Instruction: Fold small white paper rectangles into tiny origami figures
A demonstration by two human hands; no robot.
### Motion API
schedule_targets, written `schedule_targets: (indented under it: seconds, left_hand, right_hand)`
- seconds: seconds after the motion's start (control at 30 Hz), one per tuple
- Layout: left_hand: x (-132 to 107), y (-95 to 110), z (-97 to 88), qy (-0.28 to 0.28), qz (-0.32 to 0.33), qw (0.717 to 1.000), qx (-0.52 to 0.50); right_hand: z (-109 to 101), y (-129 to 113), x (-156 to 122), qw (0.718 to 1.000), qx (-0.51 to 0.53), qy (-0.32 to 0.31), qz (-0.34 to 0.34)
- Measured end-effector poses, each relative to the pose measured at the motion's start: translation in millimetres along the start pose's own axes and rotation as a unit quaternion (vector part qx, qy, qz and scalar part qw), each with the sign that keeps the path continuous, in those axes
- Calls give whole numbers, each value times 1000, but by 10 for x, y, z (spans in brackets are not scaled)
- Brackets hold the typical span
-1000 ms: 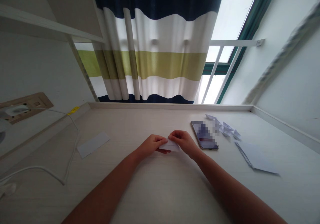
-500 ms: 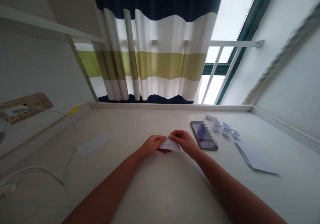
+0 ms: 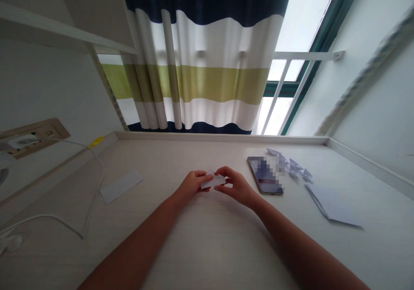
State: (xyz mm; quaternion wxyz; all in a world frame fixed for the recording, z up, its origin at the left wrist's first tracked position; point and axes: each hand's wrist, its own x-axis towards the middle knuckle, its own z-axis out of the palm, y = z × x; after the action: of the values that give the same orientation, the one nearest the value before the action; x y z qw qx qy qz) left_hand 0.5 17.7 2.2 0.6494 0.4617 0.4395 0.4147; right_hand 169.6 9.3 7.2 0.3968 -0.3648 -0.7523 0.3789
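Note:
A small folded piece of white paper [image 3: 216, 181] is held over the middle of the desk. My left hand [image 3: 195, 184] grips its left end, thumb on top and fingers beneath. My right hand [image 3: 235, 185] is at the paper's right end, with thumb and fingers spread apart around it; whether a fingertip touches the paper I cannot tell. To the right of my right hand lies a phone [image 3: 265, 175], its screen partly pixelated.
Several folded white paper pieces [image 3: 293, 168] sit beyond the phone at the right. Nearer is a stack of white paper sheets [image 3: 334, 206]. A single paper strip [image 3: 121, 186] lies at left, beside a white cable [image 3: 98, 182] running from a wall socket [image 3: 48, 132]. A raised ledge [image 3: 194, 137] borders the desk's back.
My right hand's fingers have opened from a pinch on the paper. The paper has tilted and shifted slightly left and up, staying in my left hand.

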Motion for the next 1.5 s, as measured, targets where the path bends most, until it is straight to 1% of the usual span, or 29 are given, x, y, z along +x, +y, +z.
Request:
schedule_targets:
  seconds: [0.13, 0.27, 0.5, 0.77, 0.83, 0.93, 1.0, 1.07, 1.13, 1.27, 1.37, 1.5]
  left_hand:
    - [-1, -5, -20, -5, -6, 1000, -12]
    - [-13, 12, -1, -4, -12, 1000, -9]
    - [-19, -1, 38, -18, -37, 999, 1]
    - [-22, -28, 35, -47, -36, 998, -12]
    - [-24, -17, 37, -51, -22, 998, 14]
    - [-21, -9, 36, -44, 7, 994, 100]
    - [-13, -13, 35, -33, 14, 989, 145]
    - [-6, -20, 37, -23, 15, 987, 156]
    - [0, -26, 46, -18, 19, 989, 147]
    - [3, -20, 66, -21, 40, 992, 120]
    - [1, -5, 62, -29, 58, 991, 121]
    - [-2, 9, 39, -15, 72, 987, 144]
  right_hand:
    - [0, 36, 6, 1000, -22, 8, -10]
    - [-5, 21, 14, 998, -48, 18, -23]
    - [14, -4, 0, 985, -157, 44, -48]
    - [37, 14, 8, 986, -151, 69, -28]
    - [34, 21, 15, 986, -148, 73, -23]
    - [28, 23, 21, 986, -146, 79, -17]
    - [25, 20, 21, 987, -142, 77, -9]
    - [25, 26, 22, 988, -130, 78, 8]
    - [28, 49, 27, 991, -99, 84, 30]
    - [33, 128, 55, 993, 12, 95, 62]
    - [29, 147, 79, 987, 101, 98, 84]
    - [20, 103, 93, 979, 147, 87, 114]
